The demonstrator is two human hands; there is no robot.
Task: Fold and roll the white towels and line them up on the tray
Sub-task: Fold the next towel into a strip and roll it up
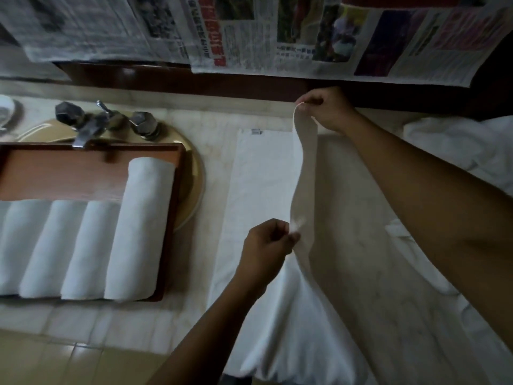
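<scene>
A white towel [261,184] lies spread lengthwise on the marble counter, its right edge lifted up. My right hand [327,109] pinches the far corner of that lifted edge near the wall. My left hand [269,243] pinches the same edge closer to me. The raised part stands as a tall flap between both hands. A wooden tray [69,170] sits over the sink at the left, holding several rolled white towels [138,226] side by side along its near half.
A metal faucet [94,123] with two knobs stands behind the tray. A heap of loose white towels [455,145] lies at the far right of the counter. Newspaper sheets [249,31] cover the wall above. Tiled floor shows at the bottom left.
</scene>
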